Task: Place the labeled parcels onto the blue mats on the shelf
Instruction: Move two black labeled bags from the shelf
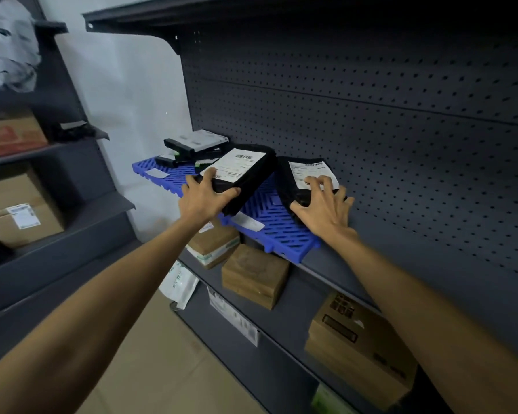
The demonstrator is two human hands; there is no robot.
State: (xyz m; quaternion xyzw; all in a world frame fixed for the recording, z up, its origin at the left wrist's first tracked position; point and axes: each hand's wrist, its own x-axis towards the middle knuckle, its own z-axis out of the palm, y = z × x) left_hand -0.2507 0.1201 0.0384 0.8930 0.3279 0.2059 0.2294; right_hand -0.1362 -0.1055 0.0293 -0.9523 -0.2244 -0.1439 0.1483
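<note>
Two black parcels with white barcode labels lie on the blue slatted mats (277, 227) on the dark shelf. My left hand (205, 195) grips the near end of the left parcel (245, 171), thumb under its edge, and the parcel is tilted up off the mat. My right hand (323, 206) rests with spread fingers over the near end of the right parcel (304, 182), covering part of its label.
Several small black and grey boxes (193, 144) are stacked at the far left of the mat. Brown cartons (254, 276) (359, 348) and a white mailer (178, 283) sit on the lower shelves. A pegboard back panel (386, 115) rises behind. Another shelf unit with cartons (21, 210) stands left.
</note>
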